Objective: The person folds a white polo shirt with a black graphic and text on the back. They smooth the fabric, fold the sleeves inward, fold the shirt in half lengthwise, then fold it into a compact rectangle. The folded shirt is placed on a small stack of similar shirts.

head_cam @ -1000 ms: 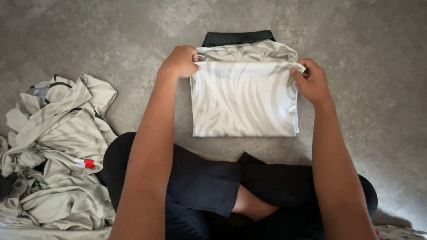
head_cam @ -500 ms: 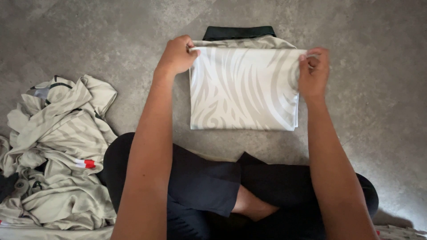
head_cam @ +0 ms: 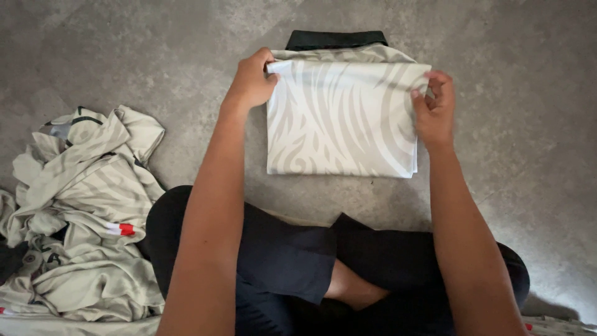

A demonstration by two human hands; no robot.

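Hands gripping folded shirt, dark collar half hidden

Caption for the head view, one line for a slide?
Left hand and right hand grip the top corners of a folded patterned shirt on the floor.

The person wore dark navy shorts, loose and knee-length, the cloth creased into soft folds across both thighs. A hem edge ran at a slant just left of the bare knee, and the 2nd leg of the shorts lay right of that knee, a shade blacker. Both forearms were bare, with no sleeves, watch or bands showing. The left hand and the right hand, both above the shorts, carried no rings or gloves. The 2 arms were slim and smooth, and the nails were short and plain.
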